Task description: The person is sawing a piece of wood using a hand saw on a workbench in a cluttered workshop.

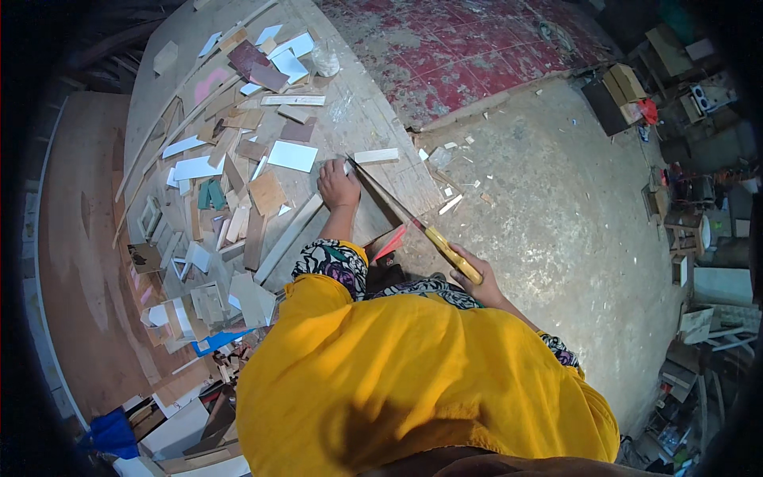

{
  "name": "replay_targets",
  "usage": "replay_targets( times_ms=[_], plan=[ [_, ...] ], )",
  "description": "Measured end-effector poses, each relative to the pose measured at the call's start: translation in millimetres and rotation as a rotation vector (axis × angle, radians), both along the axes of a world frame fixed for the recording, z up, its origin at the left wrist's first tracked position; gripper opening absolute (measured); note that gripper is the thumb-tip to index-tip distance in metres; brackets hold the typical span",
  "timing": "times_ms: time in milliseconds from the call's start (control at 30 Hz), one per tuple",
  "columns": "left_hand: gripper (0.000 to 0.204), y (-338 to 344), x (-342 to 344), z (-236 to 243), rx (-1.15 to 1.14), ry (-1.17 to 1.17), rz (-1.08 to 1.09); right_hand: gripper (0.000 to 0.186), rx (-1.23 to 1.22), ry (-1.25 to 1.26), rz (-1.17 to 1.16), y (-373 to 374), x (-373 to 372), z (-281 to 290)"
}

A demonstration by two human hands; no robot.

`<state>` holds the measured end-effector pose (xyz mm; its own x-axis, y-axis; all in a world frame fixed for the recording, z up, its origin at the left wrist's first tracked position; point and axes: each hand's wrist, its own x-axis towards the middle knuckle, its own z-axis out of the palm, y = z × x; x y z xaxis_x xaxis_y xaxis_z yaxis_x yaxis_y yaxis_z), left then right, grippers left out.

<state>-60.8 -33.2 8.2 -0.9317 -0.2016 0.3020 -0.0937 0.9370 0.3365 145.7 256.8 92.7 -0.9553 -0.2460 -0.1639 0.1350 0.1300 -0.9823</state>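
Note:
My right hand (474, 274) is wrapped round the yellow handle of a saw (445, 248). Its narrow dark blade slants up and left over the edge of the wooden tabletop, and the tip reaches my left hand. On the tabletop, my left hand (338, 188) has its fingers closed on a small whitish piece (347, 168) beside the blade tip; most of that piece is hidden. A short pale wood strip (376, 156) lies just right of the tip. A white rectangular board (292, 157) lies left of my left hand.
Many wood and white board offcuts cover the left of the tabletop (373, 99), with long thin strips (199, 111) among them. A red object (390, 243) shows below the blade. Wood chips lie on the concrete floor (572, 207). Boxes (622, 83) stand at the far right.

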Motion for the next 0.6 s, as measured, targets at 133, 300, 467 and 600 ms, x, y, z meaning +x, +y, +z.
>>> replay_targets(
  times_ms=[133, 300, 467, 600],
  plan=[
    [0.03, -1, 0, 1, -0.018, -0.014, 0.017, 0.058, 0.177, 0.145, 0.144, -3, -6, 17],
    [0.03, 1, 2, 6, -0.003, -0.049, 0.024, 0.058, 0.287, 0.077, 0.165, 2, 8, -16],
    [0.031, 2, 6, 5, -0.009, -0.056, 0.009, 0.052, 0.169, 0.211, 0.092, -21, -2, -36],
    [0.031, -4, 6, -12, -0.053, -0.067, 0.018, 0.05, 0.065, 0.142, 0.005, -65, -44, -9]
  ],
)
